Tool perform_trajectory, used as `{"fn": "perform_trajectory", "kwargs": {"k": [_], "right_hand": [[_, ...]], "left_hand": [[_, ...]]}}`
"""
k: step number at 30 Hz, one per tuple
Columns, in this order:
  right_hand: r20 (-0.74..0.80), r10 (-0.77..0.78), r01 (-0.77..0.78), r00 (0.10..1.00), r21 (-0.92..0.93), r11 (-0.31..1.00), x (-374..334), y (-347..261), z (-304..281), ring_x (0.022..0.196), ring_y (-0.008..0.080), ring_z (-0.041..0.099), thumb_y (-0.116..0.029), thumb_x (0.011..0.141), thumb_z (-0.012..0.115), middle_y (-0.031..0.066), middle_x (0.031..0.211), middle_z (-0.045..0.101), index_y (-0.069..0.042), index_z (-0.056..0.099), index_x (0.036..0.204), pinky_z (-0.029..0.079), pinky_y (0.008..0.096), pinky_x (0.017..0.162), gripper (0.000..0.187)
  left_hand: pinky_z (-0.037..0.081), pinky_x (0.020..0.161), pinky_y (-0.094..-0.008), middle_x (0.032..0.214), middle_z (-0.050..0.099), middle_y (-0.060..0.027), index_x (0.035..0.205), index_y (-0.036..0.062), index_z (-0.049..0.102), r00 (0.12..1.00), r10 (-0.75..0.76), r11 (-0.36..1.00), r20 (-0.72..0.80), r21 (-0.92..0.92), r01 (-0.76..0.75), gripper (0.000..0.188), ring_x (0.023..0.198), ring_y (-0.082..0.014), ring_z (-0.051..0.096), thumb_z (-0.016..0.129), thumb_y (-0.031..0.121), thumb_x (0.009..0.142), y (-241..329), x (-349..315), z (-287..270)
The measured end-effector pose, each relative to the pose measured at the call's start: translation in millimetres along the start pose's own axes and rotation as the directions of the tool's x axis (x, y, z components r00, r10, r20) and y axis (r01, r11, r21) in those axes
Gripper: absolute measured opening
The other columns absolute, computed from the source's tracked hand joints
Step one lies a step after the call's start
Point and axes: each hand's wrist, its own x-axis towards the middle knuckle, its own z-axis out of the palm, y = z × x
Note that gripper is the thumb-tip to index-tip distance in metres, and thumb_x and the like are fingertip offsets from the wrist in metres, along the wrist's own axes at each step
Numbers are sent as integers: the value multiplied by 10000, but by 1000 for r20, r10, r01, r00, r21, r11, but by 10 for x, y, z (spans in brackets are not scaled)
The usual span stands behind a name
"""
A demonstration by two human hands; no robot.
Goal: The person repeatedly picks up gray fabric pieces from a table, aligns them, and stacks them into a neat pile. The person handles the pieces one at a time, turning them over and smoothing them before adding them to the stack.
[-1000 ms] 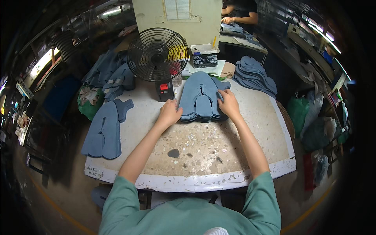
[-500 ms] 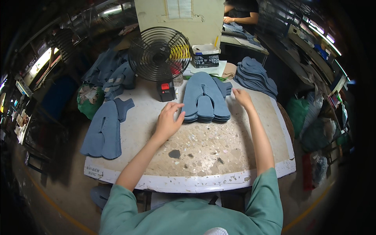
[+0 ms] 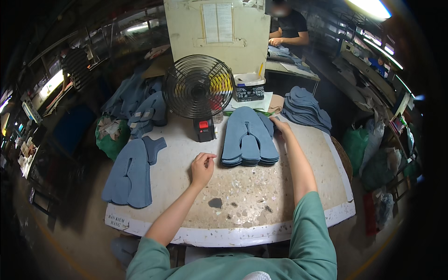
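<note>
A stack of blue-grey shoe upper pieces (image 3: 237, 135), arch-shaped with a split middle, lies on the table in front of me. Smaller blue-grey pieces (image 3: 265, 122) stick out from behind its right side. My right hand (image 3: 282, 126) reaches there, its fingers closed at the edge of these small pieces; the fingertips are partly hidden. To the left of the stack, my left hand (image 3: 203, 168) hovers low over the table, fingers curled in, nothing visible in them. Farther left lies another pile of uppers (image 3: 128, 175) with a small piece on top.
A black fan (image 3: 198, 88) stands behind the stack, beside a box (image 3: 249, 88) on papers. More blue-grey pieces (image 3: 305, 107) are heaped at the far right and bundles (image 3: 149, 109) at the far left. Scraps litter the pale tabletop (image 3: 242, 207). A co-worker (image 3: 291, 32) works beyond.
My right hand has moved in to the small pieces beside the stack. The left hand has drawn back from the stack and curled its fingers. The view has tilted up.
</note>
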Motion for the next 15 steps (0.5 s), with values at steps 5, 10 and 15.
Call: {"fn": "perform_trajectory", "kwargs": {"k": [5,10,15], "right_hand": [[-109,-96,104,989,76,992,-100,-98,33,904,301,638,-640,533,760,186,1068,639,56,596,1119,489,372,803,925],[-382,-420,393,823,-151,907,-861,-481,-484,909,301,648,-586,535,798,186,972,671,1,634,1015,490,352,819,775],[-184,-665,690,724,204,695,-1911,-609,-718,841,140,602,-342,683,810,75,913,647,-14,613,1044,479,263,748,525]], "left_hand": [[492,649,-244,850,651,-76,883,27,681,1000,-5,1000,29,-25,6,140,686,-147,618,551,5,835,-67,-10,-3],[496,668,-251,947,595,-88,990,22,624,991,35,998,-129,-41,-41,188,720,-138,604,580,-15,811,-10,8,-18],[493,736,-250,1082,530,-91,1118,-4,531,988,48,941,-150,-324,-95,321,759,-116,586,631,-6,813,329,-92,130]]}}
